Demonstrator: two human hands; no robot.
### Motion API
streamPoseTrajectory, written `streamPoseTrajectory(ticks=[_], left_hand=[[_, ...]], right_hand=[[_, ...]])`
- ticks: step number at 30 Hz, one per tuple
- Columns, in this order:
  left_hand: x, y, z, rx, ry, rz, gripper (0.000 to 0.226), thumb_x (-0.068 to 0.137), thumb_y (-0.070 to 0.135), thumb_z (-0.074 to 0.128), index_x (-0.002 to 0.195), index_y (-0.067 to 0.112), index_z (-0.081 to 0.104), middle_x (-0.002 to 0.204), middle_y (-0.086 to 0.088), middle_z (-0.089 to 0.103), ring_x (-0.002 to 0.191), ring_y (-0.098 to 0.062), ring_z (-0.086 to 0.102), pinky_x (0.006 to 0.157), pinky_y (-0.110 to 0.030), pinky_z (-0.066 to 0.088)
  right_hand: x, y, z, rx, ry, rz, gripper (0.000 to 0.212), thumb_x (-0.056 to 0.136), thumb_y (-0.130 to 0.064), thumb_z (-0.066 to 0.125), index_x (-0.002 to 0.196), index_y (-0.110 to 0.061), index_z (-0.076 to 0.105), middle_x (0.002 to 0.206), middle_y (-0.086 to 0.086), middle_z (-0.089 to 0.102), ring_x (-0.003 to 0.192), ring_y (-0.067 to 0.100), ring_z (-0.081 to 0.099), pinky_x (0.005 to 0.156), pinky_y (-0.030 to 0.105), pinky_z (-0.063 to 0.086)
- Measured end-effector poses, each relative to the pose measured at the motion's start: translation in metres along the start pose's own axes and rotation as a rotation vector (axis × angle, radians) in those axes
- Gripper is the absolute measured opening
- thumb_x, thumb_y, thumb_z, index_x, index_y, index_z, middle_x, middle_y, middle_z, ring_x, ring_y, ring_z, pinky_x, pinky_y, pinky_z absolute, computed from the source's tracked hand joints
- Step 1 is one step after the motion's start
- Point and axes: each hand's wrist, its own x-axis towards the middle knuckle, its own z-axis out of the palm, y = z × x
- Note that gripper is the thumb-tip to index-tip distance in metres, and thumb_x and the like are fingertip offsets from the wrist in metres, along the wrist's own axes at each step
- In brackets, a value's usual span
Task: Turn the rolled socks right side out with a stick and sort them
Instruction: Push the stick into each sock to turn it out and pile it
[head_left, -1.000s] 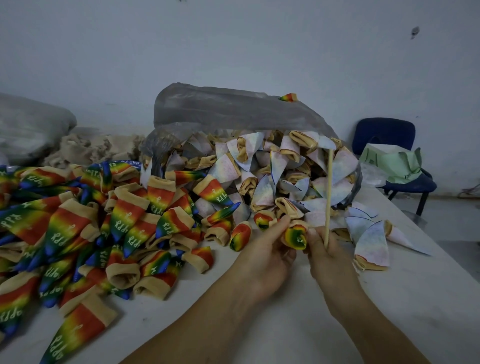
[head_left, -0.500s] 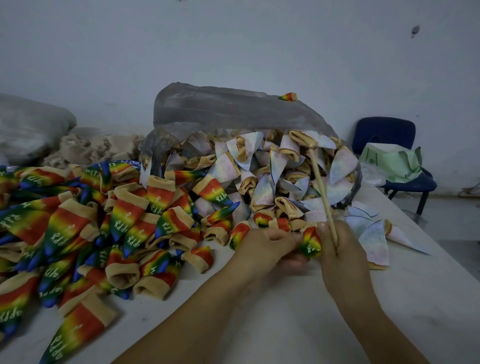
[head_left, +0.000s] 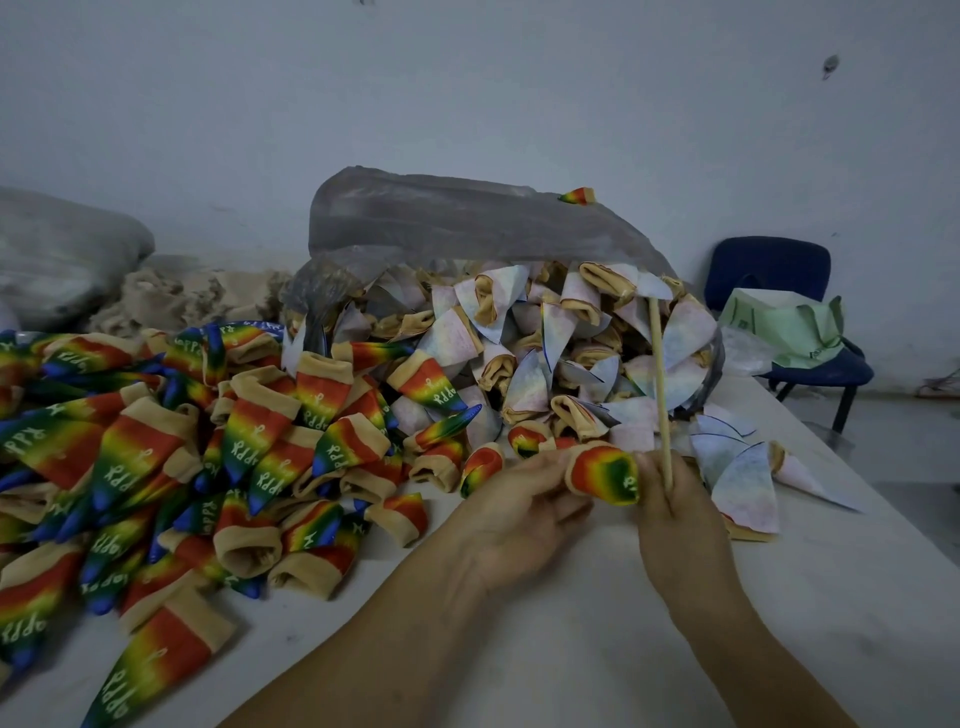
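Observation:
A rainbow sock (head_left: 605, 474) with a tan cuff lies sideways between my hands, partly turned, its red-to-green part showing. My left hand (head_left: 519, 512) pinches its cuff end. My right hand (head_left: 670, 512) grips a thin wooden stick (head_left: 658, 384) that stands nearly upright, and its fingers also touch the sock's green end. To the left lies a large pile of turned rainbow socks (head_left: 156, 457). Behind the hands a heap of pale inside-out rolled socks (head_left: 530, 343) spills from a grey plastic bag (head_left: 441, 218).
All rests on a white table (head_left: 623, 649) whose right edge runs diagonally. A few pale socks (head_left: 748, 483) lie right of my right hand. A blue chair (head_left: 779, 322) with a green bag (head_left: 784, 327) stands beyond. Beige cloth (head_left: 182, 291) and a grey sack (head_left: 62, 254) sit back left.
The stick swung from leaning left to nearly upright. More of the sock's rainbow side has come out, and it now stretches longer between my hands.

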Motion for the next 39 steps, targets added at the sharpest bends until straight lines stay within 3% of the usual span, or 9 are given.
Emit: streamPoseTrajectory(ticks=[4, 7, 10, 16, 22, 27, 32, 34, 39], left_hand=[[0.002, -0.002, 0.000, 0.055, 0.036, 0.086, 0.016, 0.095, 0.013, 0.057, 0.108, 0.009, 0.066, 0.117, -0.010, 0.068, 0.111, -0.023, 0.061, 0.093, -0.033, 0.051], [-0.001, -0.006, 0.002, 0.518, 0.176, 0.414, 0.025, 0.097, 0.052, 0.050, 0.116, 0.042, 0.063, 0.128, 0.010, 0.061, 0.116, -0.002, 0.057, 0.085, -0.014, 0.049], [-0.004, -0.008, 0.005, 0.848, 0.022, 0.595, 0.042, 0.076, 0.072, 0.059, 0.115, 0.071, 0.045, 0.138, 0.030, 0.040, 0.119, 0.020, 0.041, 0.086, -0.001, 0.042], [0.004, -0.013, -0.006, 0.676, 0.141, 0.490, 0.044, 0.071, 0.058, 0.074, 0.110, 0.041, 0.063, 0.101, 0.011, 0.073, 0.092, -0.004, 0.069, 0.082, -0.024, 0.056], [0.004, 0.001, -0.016, 0.729, 0.111, 0.438, 0.037, 0.086, 0.039, 0.066, 0.121, 0.049, 0.059, 0.111, 0.018, 0.069, 0.108, -0.006, 0.064, 0.091, -0.035, 0.055], [0.008, -0.005, -0.016, 0.276, 0.098, 0.178, 0.054, 0.067, 0.038, 0.085, 0.116, 0.023, 0.069, 0.115, -0.007, 0.072, 0.105, -0.019, 0.069, 0.085, -0.031, 0.057], [0.007, 0.007, -0.018, -0.181, 0.106, 0.141, 0.032, 0.080, 0.012, 0.075, 0.107, -0.003, 0.067, 0.100, -0.022, 0.073, 0.089, -0.028, 0.074, 0.075, -0.039, 0.062], [0.005, 0.019, -0.025, -0.466, 0.113, 0.155, 0.023, 0.075, 0.008, 0.075, 0.093, -0.005, 0.069, 0.093, -0.023, 0.072, 0.083, -0.030, 0.074, 0.073, -0.041, 0.063], [0.002, 0.032, -0.037, -0.665, 0.148, 0.233, 0.024, 0.082, 0.017, 0.072, 0.076, -0.006, 0.068, 0.074, -0.015, 0.069, 0.073, -0.025, 0.074, 0.062, -0.036, 0.061]], right_hand=[[0.001, 0.001, 0.002, 0.165, -0.124, 0.209, 0.027, 0.100, -0.035, 0.040, 0.077, -0.036, 0.054, 0.057, -0.012, 0.048, 0.050, 0.001, 0.045, 0.048, 0.017, 0.033], [0.004, 0.002, -0.001, 0.294, -0.126, 0.328, 0.037, 0.098, -0.040, 0.039, 0.068, -0.023, 0.051, 0.051, -0.008, 0.042, 0.044, 0.005, 0.033, 0.047, 0.025, 0.029], [0.002, 0.000, -0.001, 0.153, -0.151, 0.211, 0.036, 0.099, -0.036, 0.037, 0.070, -0.026, 0.056, 0.049, -0.009, 0.052, 0.043, 0.002, 0.047, 0.044, 0.021, 0.035], [-0.008, -0.008, 0.005, 0.183, -0.272, 0.166, 0.038, 0.097, -0.046, 0.039, 0.072, -0.026, 0.060, 0.049, -0.017, 0.053, 0.042, -0.003, 0.044, 0.039, 0.009, 0.032], [-0.013, -0.013, 0.004, 0.154, -0.306, 0.075, 0.026, 0.097, -0.034, 0.046, 0.077, -0.026, 0.061, 0.062, -0.012, 0.061, 0.056, -0.005, 0.052, 0.051, 0.007, 0.039], [-0.014, -0.017, 0.003, 0.156, -0.298, 0.080, 0.026, 0.096, -0.036, 0.046, 0.077, -0.024, 0.060, 0.058, -0.021, 0.059, 0.053, -0.007, 0.051, 0.050, 0.006, 0.038], [-0.015, -0.019, -0.002, 0.170, -0.347, 0.073, 0.039, 0.083, -0.061, 0.039, 0.083, -0.027, 0.060, 0.062, -0.007, 0.056, 0.057, 0.004, 0.053, 0.055, 0.012, 0.039], [-0.014, -0.012, -0.010, 0.058, -0.361, 0.045, 0.044, 0.085, -0.065, 0.033, 0.078, -0.030, 0.058, 0.070, -0.003, 0.059, 0.075, 0.011, 0.060, 0.067, 0.023, 0.044], [-0.008, -0.010, -0.027, -0.405, -0.405, -0.145, 0.060, 0.073, -0.076, 0.011, 0.069, -0.034, 0.055, 0.067, -0.013, 0.061, 0.069, -0.001, 0.056, 0.063, 0.022, 0.043]])
